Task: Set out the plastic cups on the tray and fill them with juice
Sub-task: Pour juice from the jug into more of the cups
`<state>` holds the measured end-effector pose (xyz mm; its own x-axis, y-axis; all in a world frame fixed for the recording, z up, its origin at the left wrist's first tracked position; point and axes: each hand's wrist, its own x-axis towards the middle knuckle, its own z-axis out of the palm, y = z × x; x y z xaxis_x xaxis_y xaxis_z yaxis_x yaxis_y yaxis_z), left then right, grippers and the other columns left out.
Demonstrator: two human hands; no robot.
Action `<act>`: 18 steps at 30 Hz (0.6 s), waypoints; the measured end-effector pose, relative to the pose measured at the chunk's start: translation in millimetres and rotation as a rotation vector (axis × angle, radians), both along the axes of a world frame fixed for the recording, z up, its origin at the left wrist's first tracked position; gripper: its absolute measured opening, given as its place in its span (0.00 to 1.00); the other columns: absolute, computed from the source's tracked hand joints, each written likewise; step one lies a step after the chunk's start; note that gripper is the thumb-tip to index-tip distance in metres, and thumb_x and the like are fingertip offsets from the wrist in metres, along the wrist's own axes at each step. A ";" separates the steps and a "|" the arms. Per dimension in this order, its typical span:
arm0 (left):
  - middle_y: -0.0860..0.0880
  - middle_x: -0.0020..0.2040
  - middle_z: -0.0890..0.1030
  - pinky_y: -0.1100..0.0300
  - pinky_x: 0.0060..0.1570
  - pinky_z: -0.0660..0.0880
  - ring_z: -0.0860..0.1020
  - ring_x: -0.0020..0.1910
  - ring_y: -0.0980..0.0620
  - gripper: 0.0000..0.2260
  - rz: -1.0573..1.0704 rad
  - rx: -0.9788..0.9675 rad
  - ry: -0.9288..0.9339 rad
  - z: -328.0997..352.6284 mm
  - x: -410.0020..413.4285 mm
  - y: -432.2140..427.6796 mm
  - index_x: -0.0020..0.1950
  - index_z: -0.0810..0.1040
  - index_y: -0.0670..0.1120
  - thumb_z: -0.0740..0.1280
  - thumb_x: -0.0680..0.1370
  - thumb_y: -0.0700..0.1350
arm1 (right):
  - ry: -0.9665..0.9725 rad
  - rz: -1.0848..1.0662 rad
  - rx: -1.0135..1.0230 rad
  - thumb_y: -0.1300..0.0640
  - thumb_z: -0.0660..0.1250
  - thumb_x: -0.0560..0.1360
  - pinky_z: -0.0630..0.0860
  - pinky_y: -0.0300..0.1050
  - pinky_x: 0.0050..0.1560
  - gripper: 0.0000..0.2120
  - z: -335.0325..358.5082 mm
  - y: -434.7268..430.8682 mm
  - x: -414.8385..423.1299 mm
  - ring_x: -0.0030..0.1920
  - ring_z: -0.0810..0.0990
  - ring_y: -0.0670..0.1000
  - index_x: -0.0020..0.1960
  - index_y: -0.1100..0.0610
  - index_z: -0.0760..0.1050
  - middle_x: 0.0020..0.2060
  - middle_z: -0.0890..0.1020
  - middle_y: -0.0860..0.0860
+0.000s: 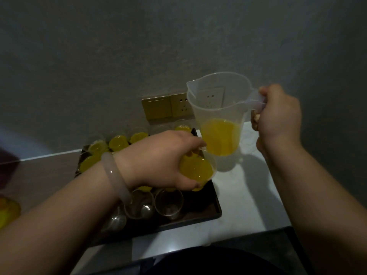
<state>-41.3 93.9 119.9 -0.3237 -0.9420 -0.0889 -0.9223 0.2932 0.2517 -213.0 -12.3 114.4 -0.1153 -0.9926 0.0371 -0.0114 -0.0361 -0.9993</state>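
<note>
A dark tray (213, 203) lies on the white counter and carries several clear plastic cups. Cups filled with yellow juice (118, 142) stand at its far side. Empty cups (168, 203) stand at its near side. My left hand (164, 159) grips a juice-filled cup (198, 170) above the tray's right part. My right hand (280, 114) holds the handle of a translucent jug (218, 108), upright above the counter just right of the tray. Juice (220, 136) fills the jug's lower part.
The white counter (248, 191) ends at a grey wall with a gold switch and socket plate (168, 107) behind the tray. A yellow object (8, 211) shows at the left edge. The counter's front edge drops to a dark area below.
</note>
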 end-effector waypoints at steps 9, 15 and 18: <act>0.55 0.68 0.66 0.65 0.55 0.71 0.69 0.62 0.56 0.36 -0.202 0.087 -0.164 -25.5 -15.1 -19.2 0.75 0.60 0.53 0.71 0.71 0.57 | -0.024 -0.022 -0.031 0.49 0.60 0.64 0.63 0.51 0.34 0.13 -8.4 -5.7 -11.1 0.31 0.67 0.53 0.23 0.53 0.71 0.25 0.69 0.51; 0.52 0.69 0.68 0.55 0.59 0.74 0.69 0.64 0.52 0.35 -0.289 0.102 -0.239 -49.1 -15.8 -28.3 0.75 0.61 0.51 0.71 0.71 0.56 | -0.022 -0.041 -0.021 0.51 0.59 0.66 0.63 0.52 0.34 0.12 -24.3 -8.9 -11.4 0.31 0.67 0.55 0.25 0.53 0.70 0.24 0.69 0.51; 0.52 0.69 0.69 0.57 0.61 0.70 0.68 0.66 0.52 0.33 -0.327 0.072 -0.269 -59.6 -14.6 -29.6 0.74 0.62 0.51 0.70 0.72 0.56 | -0.041 -0.046 -0.009 0.51 0.58 0.67 0.63 0.51 0.33 0.14 -33.2 -9.0 -11.0 0.30 0.67 0.53 0.24 0.52 0.70 0.21 0.68 0.48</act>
